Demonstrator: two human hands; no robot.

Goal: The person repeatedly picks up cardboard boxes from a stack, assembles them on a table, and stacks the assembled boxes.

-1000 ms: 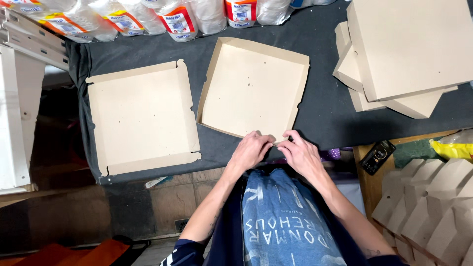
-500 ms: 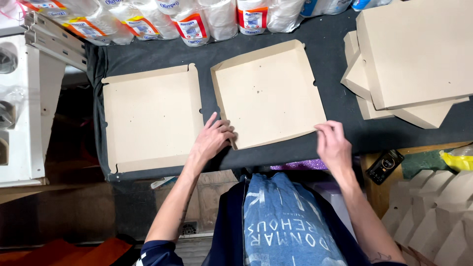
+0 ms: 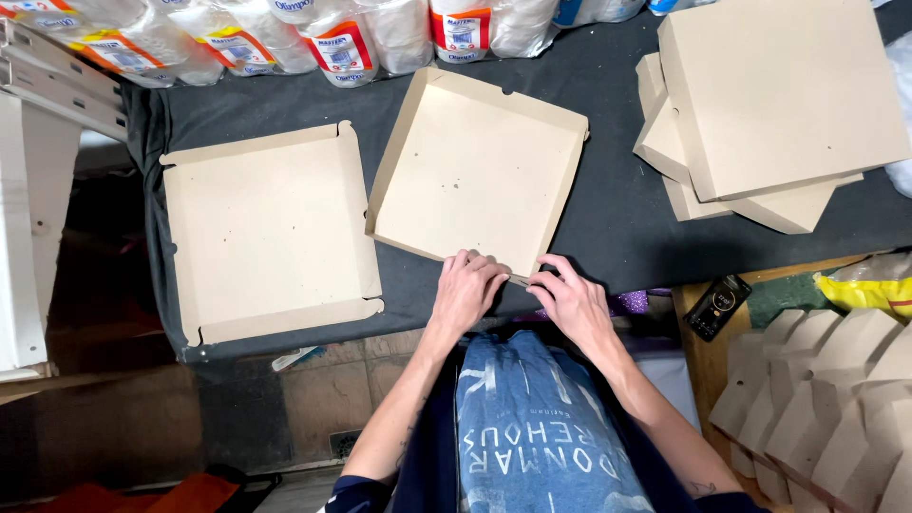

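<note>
- Far on the left, a white shelf unit [image 3: 24, 218] stands beside the tabletop [image 3: 617, 218], which is covered in dark cloth.
- Along the far edge of the tabletop lie clear-wrapped packs of white rolls [image 3: 237, 38] with red and orange labels.
- Next, a flat cardboard tray [image 3: 266, 233] lies open on the cloth, its low walls only partly raised; no hand touches it.
- Just beside it to the right sits a second cardboard tray [image 3: 475, 166], turned slightly askew, with its far and left walls standing up.
- The left hand [image 3: 465, 290] rests on the near edge of this second tray, fingers curled down and together, pressing on the cardboard wall rather than gripping round it.
- The right hand [image 3: 570, 299] is close beside the left one on the same near edge; its fingers are bent and pinch at the edge strip, thumb towards the left hand. Whether the strip is fully caught between thumb and fingers I cannot tell.
- Below the hands, a blue printed apron [image 3: 532, 427] covers the person's front.
- Further right, a stack of closed cardboard boxes [image 3: 769, 104] lies on the cloth, well apart from the hands.
- Near the right edge, a dark phone [image 3: 717, 306] lies on a wooden surface, with folded cardboard pieces [image 3: 826, 389] stacked below it and a yellow bag [image 3: 874, 290] beside it.
</note>
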